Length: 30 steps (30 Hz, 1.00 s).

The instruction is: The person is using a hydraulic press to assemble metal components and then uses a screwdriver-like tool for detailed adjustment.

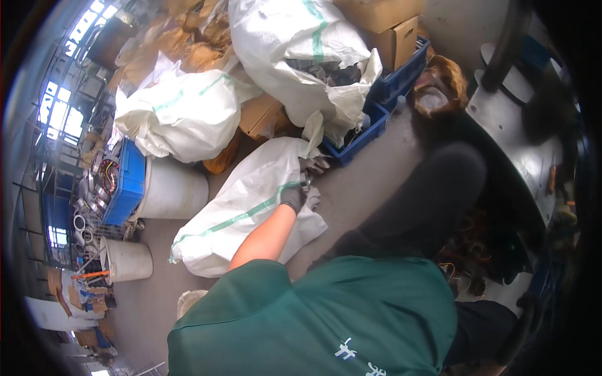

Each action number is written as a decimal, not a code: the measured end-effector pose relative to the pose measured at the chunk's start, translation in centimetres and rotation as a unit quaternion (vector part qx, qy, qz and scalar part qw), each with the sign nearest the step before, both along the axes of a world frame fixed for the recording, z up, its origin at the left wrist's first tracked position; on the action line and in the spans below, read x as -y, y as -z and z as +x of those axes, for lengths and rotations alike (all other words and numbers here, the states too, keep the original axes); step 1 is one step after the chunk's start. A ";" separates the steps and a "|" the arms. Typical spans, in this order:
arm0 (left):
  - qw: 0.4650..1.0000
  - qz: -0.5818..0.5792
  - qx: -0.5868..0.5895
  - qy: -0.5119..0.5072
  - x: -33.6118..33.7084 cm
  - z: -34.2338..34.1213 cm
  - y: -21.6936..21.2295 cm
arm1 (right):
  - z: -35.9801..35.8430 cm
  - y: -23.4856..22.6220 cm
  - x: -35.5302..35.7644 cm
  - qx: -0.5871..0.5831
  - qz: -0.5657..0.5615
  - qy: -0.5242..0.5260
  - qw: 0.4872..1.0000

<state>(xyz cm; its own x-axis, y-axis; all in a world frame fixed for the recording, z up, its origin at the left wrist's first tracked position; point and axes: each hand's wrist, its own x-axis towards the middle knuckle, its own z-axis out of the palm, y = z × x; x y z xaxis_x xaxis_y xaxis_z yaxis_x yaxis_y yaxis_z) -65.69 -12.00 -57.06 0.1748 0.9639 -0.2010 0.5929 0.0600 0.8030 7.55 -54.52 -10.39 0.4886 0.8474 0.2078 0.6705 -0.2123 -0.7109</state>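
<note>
White sack (251, 207) with green stripe lies on floor (364, 182), long axis running from lower left up to mouth at upper right. I see my gloved left hand (293, 197) clenched on mouth; right hand out of view.

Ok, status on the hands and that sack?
Left hand, gloved, gripping white sack at its top edge. Right hand not in view. Sack lies on floor; blue crate just beyond.

Count: three white sacks (251, 213), two white buckets (172, 188), two blue crates (125, 185) near the sacks, one more at left, two cardboard boxes (392, 28).
</note>
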 end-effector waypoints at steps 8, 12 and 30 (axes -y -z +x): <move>0.805 0.119 -0.285 -0.507 -0.5 2.3 -16.4 | 4.4 4.8 -7.6 -0.101 -0.087 -0.096 0.986; 0.890 -0.006 -0.328 -0.318 -0.1 -1.7 -15.2 | 8.1 9.9 -6.3 -0.163 -0.118 -0.051 0.978; 0.948 0.064 -0.213 0.228 -3.0 23.3 -17.0 | 5.0 8.5 -9.5 -0.029 -0.162 -0.113 0.980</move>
<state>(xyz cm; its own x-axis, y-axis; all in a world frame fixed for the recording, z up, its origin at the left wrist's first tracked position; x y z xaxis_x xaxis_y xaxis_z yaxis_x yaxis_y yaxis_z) -42.43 -9.03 -40.07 0.5086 0.8289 -0.2330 0.8055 -0.3625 0.4688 12.59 -45.01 -18.86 0.2842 0.9521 -0.1128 0.6866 -0.2842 -0.6692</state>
